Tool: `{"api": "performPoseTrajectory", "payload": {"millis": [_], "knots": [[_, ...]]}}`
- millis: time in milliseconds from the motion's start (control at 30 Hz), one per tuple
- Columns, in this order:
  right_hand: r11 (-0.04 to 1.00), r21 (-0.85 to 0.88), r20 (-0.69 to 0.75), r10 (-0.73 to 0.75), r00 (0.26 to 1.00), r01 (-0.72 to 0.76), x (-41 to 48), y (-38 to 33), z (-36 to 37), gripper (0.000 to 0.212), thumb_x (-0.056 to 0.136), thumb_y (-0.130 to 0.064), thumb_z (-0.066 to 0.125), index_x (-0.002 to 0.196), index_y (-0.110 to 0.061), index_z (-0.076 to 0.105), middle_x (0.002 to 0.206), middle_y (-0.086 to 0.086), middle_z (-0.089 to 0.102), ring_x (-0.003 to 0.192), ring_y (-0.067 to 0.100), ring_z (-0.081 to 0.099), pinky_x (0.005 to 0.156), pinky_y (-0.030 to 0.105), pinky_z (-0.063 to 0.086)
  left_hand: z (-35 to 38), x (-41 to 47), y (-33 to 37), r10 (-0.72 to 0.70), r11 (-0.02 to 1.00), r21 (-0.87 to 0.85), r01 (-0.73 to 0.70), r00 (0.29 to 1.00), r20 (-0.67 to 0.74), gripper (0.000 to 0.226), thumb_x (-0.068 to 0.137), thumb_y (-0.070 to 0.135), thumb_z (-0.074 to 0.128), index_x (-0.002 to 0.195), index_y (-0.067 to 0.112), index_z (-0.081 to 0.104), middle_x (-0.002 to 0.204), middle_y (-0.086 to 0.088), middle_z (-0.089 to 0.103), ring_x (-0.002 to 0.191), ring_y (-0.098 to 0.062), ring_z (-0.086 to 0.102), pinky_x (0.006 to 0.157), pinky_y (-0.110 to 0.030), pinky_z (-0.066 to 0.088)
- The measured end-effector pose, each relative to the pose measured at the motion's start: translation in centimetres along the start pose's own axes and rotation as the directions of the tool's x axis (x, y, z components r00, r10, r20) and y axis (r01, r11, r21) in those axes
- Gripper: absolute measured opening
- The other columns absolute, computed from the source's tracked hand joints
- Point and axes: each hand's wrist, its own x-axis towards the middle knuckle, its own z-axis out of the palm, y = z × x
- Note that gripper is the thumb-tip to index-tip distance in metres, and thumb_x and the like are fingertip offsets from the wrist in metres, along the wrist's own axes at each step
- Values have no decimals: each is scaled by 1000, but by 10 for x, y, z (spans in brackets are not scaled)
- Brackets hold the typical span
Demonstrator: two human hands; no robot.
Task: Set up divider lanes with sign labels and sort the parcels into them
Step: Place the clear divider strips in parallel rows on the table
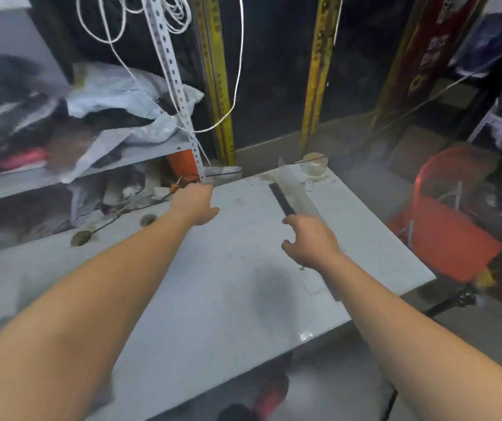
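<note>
Clear plastic divider (292, 189), standing upright on a dark base strip, sits on the right half of a pale grey table (213, 284). Its long axis runs from about 11 o'clock at the far table edge down to 5 o'clock near the front right corner.

The right hand (310, 242) is much the nearer of the two. It hovers at the middle of the divider's length, just on its left side, so the visible stretch of panel leads away from it toward 11 o'clock. The thumb and forefinger are loosely curled and held apart in a C shape with nothing between them. Whether the fingers behind touch the see-through panel cannot be told.

The left hand (195, 205) is well apart from the divider, at about 9 o'clock from it, reaching to the far edge of the table. Its thumb sticks out sideways. Its fingers are blurred, so their grip cannot be told.

No second divider, sign or parcel is on the table, so the lanes look barely begun. White plastic bags (116, 95), possibly the parcels, lie on a shelf at 10 o'clock.
</note>
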Motion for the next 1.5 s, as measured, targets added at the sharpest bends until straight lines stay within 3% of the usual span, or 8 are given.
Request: {"api": "performPoseTrajectory", "payload": {"millis": [100, 233, 300, 533, 833, 1200, 1400, 1500], "knots": [[994, 13, 19, -113, 993, 113, -25, -43, 8, 53, 90, -30, 64, 141, -22, 50, 142, 0, 54, 124, 25, 54, 92, 37, 50, 0, -76, -43, -114, 991, -55, 118, 991, 75, 56, 90, 48, 59, 134, 14, 50, 135, -8, 54, 119, -31, 55, 93, -47, 51], [976, -16, 40, -218, 975, 219, -59, -107, 17, 53, 90, -30, 64, 141, -23, 49, 141, 0, 54, 126, 24, 53, 90, 35, 49, 1, -171, -89, -260, 964, -43, 262, 964, 47, 51, 94, 41, 58, 137, 16, 46, 136, -5, 54, 120, -29, 54, 85, -37, 49], [960, -43, 55, -273, 961, 275, -73, -137, 22, 54, 90, -30, 63, 142, -24, 49, 141, -1, 54, 126, 23, 53, 90, 35, 49, 4, -209, -107, -321, 945, -43, 324, 945, 58, 54, 94, 40, 57, 141, 16, 43, 141, -5, 50, 126, -28, 50, 91, -41, 47], [928, -75, 68, -359, 931, 364, -112, -229, 48, 53, 89, -29, 63, 141, -24, 50, 138, 0, 56, 126, 23, 52, 90, 35, 47, 17, -301, -179, -434, 895, -95, 436, 900, 42, 54, 91, 41, 59, 138, 16, 47, 136, -9, 54, 122, -32, 54, 92, -41, 47], [948, -65, 75, -307, 949, 312, -150, -320, 94, 52, 90, -28, 61, 141, -25, 50, 138, -4, 56, 127, 20, 50, 87, 32, 46, 51, -358, -273, -400, 901, -170, 398, 916, 29, 35, 91, 39, 60, 117, 16, 54, 111, -4, 61, 97, -23, 59, 69, -33, 45], [954, -99, 157, -267, 951, 285, -143, -348, 128, 50, 91, -29, 60, 139, -24, 52, 135, -3, 58, 125, 20, 52, 86, 31, 45, 76, -352, -316, -260, 960, -80, 267, 962, 86, 36, 92, 36, 59, 122, 16, 56, 115, -4, 60, 100, -24, 59, 81, -36, 52], [960, 26, 181, -280, 943, 280, -114, -345, 153, 49, 91, -29, 60, 139, -23, 51, 136, -3, 57, 125, 18, 52, 89, 30, 45, 87, -323, -329, -284, 951, -102, 292, 955, 87, 37, 92, 34, 59, 125, 19, 56, 121, -4, 60, 105, -24, 60, 83, -34, 51], [959, 109, 210, -280, 937, 263, -101, -341, 170, 49, 91, -30, 61, 139, -24, 51, 135, -5, 58, 122, 15, 55, 89, 30, 48, 90, -305, -334, -277, 948, -140, 285, 958, 76, 28, 92, 31, 59, 117, 19, 59, 116, -3, 62, 100, -23, 60, 85, -37, 53]]}}
